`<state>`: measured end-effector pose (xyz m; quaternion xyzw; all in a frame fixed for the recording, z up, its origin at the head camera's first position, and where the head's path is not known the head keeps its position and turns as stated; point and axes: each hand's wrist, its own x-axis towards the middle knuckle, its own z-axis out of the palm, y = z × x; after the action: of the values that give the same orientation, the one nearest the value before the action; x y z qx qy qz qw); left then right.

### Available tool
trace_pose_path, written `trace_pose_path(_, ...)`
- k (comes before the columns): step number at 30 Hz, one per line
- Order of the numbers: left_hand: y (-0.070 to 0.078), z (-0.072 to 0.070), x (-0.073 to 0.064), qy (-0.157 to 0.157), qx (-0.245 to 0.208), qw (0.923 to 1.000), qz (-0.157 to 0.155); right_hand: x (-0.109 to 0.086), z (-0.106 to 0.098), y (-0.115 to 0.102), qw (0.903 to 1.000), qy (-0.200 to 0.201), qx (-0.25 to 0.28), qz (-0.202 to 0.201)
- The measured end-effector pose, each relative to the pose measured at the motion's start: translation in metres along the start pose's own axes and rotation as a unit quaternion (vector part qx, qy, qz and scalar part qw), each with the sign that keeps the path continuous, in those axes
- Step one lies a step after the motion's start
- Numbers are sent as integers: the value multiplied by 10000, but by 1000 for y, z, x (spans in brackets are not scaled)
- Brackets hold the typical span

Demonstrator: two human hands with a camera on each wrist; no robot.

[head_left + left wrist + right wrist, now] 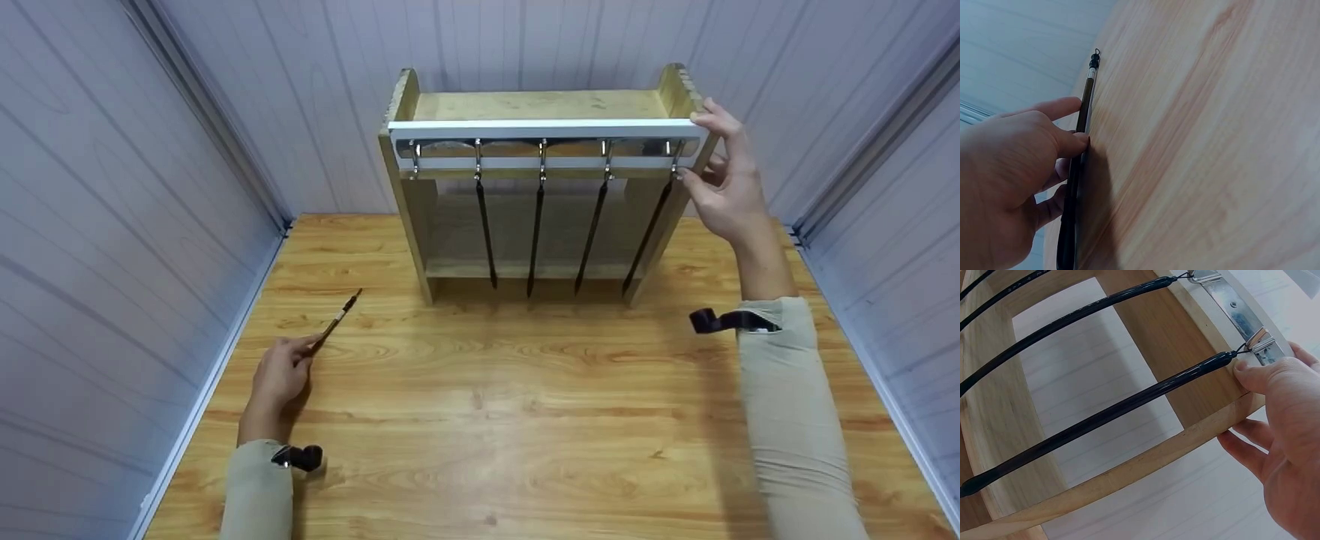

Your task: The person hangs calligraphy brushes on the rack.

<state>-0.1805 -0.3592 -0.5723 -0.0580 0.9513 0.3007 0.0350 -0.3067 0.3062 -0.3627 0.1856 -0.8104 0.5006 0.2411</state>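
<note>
My left hand (281, 371) pinches a calligraphy brush (1085, 101) between thumb and fingers, low over the wooden table at the left. This brush has a brown shaft, a pale band and a small hanging loop at its far end. At the upper right, my right hand (727, 180) grips the right side of a wooden rack (649, 247), its thumb by the rightmost hook. Across the rack's front runs a white-edged metal hook rail (510, 150). Several dark brushes (1106, 415) hang by loops from its hooks; the leftmost hook (414, 157) is bare.
The rack stands at the back of the wood-grain table (487, 420), before a white panelled wall (525, 37). More panelled walls close off the left and right sides. A black strap with a camera (300, 456) sits on each sleeve.
</note>
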Motion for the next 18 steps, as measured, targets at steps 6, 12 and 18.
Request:
trace_pose_path(6,0,-3,2,286,-64,9995,139,0,-1,-2,10000,-9,29,-45)
trace_pose_path(12,2,-8,0,577,-8,9977,364,-1,-1,0,9998,-33,4,-179)
trace_pose_path(18,6,-11,-1,641,-91,9968,458,-1,0,1,9998,-52,6,-189)
